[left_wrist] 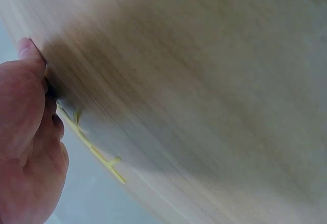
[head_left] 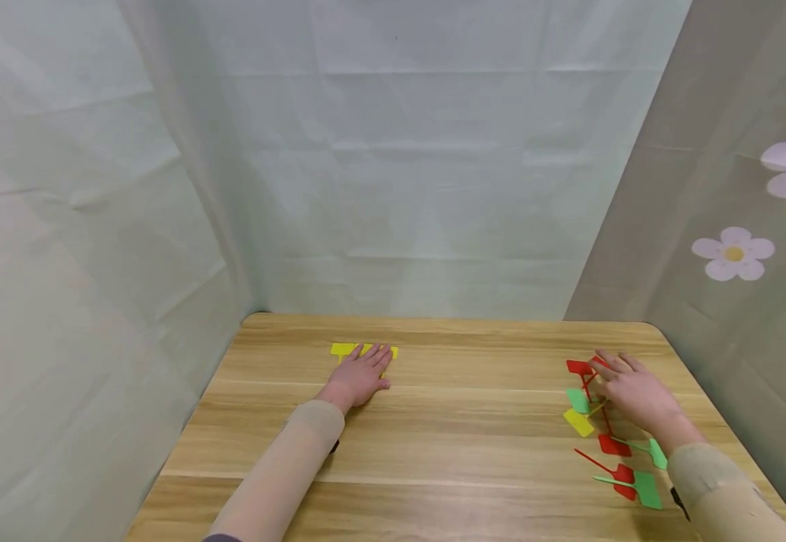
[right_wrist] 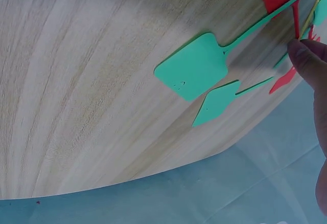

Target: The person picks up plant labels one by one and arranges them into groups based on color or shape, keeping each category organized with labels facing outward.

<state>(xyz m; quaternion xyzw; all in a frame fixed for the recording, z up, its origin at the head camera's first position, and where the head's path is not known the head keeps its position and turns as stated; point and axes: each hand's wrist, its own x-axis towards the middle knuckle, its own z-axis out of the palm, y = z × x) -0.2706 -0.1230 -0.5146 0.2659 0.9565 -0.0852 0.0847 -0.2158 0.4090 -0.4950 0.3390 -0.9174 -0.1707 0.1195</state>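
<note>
T-shaped plastic plant labels lie on the wooden table (head_left: pixel 447 467). At the far left, my left hand (head_left: pixel 361 374) rests with extended fingers over a row of yellow plant labels (head_left: pixel 342 349), partly covering them. In the left wrist view their edges (left_wrist: pixel 108 162) show past the hand. My right hand (head_left: pixel 639 394) is over the mixed labels at the right, its fingers reaching across a red label (head_left: pixel 577 366). A green label (head_left: pixel 578 400) and a yellow label (head_left: pixel 579 423) lie beside it. In the right wrist view the thumb (right_wrist: pixel 305 63) is at the crossing stems; the fingertips are mostly hidden.
Nearer the front right lie another red label (head_left: pixel 613 445), a green label (head_left: pixel 647 489) overlapping a red one (head_left: pixel 624 482), and a green label (head_left: pixel 658 454) by the right wrist. Pale cloth (head_left: pixel 420 188) hangs behind the table and along both sides.
</note>
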